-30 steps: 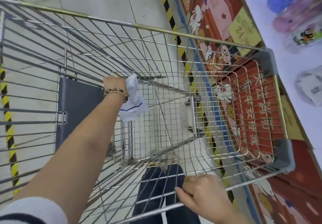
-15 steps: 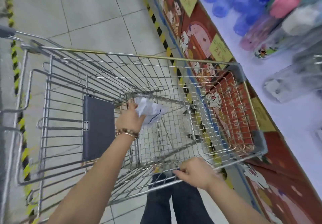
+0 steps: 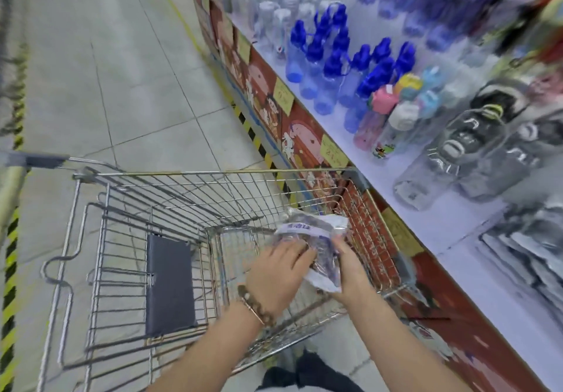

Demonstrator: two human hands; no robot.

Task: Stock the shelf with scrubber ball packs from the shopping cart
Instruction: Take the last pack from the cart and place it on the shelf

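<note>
A scrubber ball pack (image 3: 313,239), a clear plastic bag with a white and blue label, is held above the right side of the wire shopping cart (image 3: 189,190). My left hand (image 3: 277,273), with a beaded bracelet at the wrist, grips the pack from the left. My right hand (image 3: 347,269) holds its right and lower edge. The white shelf (image 3: 405,202) runs along the right, close beside the cart's rim.
On the shelf stand several blue-capped bottles (image 3: 335,65), coloured-lid bottles (image 3: 393,111) and clear jars (image 3: 457,154). Yellow price tags (image 3: 333,151) line the red shelf front. A grey child-seat flap (image 3: 169,282) hangs inside the cart. Tiled floor with yellow-black tape (image 3: 9,269) lies to the left.
My left hand lifted the pack up out of the cart toward the right. My right hand left the cart's rim and took hold of the pack. The view rose toward the shelf.
</note>
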